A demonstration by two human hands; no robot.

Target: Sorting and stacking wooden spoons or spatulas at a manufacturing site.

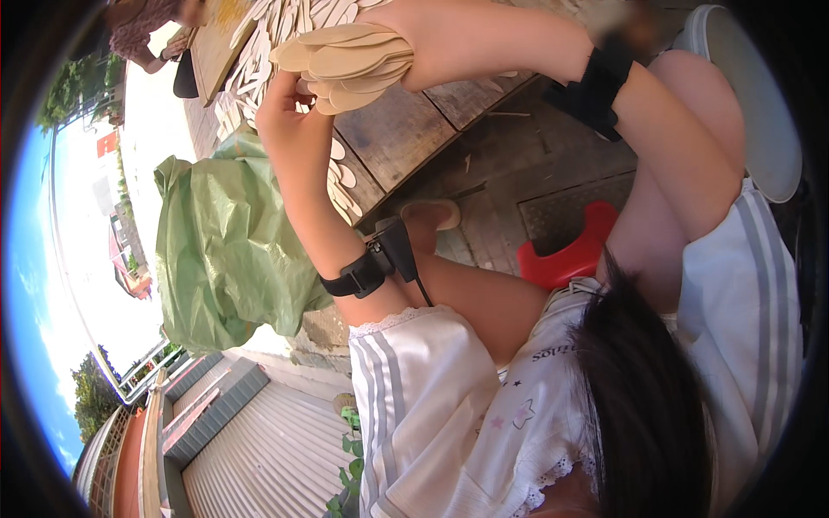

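Holding a fanned stack of flat wooden spoon blanks up over the plank table, we have both hands on it. Left hand comes up from below, forearm steep, wrist strap on; fingers curled shut on the stack's lower edge. Right hand is hidden behind the stack, so we cannot tell its grip; right forearm runs level across the top, bent at the wrist strap. More blanks lie scattered on the table beneath. Green plastic bag hangs off the table edge beside the left arm; red stool sits under the knees.
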